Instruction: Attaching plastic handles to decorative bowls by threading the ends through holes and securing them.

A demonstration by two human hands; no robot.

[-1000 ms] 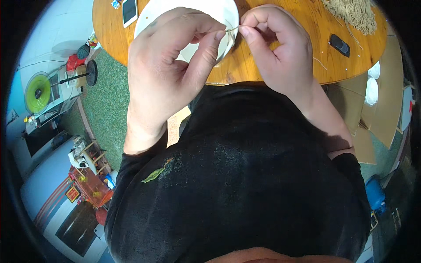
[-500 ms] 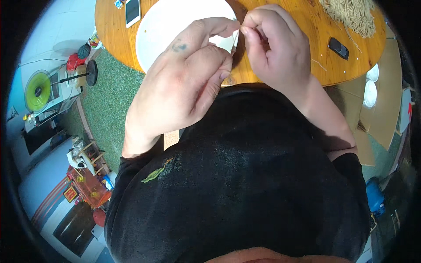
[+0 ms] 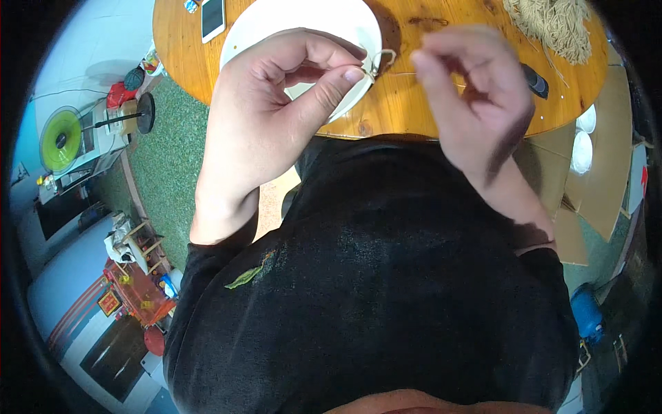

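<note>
My left hand [image 3: 269, 103] pinches a small beige knotted cord [image 3: 374, 71] between thumb and index finger, over the rim of a white round plate [image 3: 310, 15]. A loop of the cord sticks up beyond my fingertips. To the right, my right hand [image 3: 479, 96] is smeared by motion, its thumb and index finger close together. A thin strand of the cord runs from the knot toward that hand; where it ends among the blurred fingers is hard to see.
The round wooden table [image 3: 407, 103] also bears a bundle of beige cord [image 3: 552, 27], a small black object [image 3: 534, 81] partly behind my right hand, and a white-framed phone [image 3: 213, 19]. A green fan [image 3: 61, 140] stands left; cardboard [image 3: 596, 186] lies right.
My hands have drawn apart, the right one moving right and blurring. My left hand has turned so that its thumb and the knotted cord now show.
</note>
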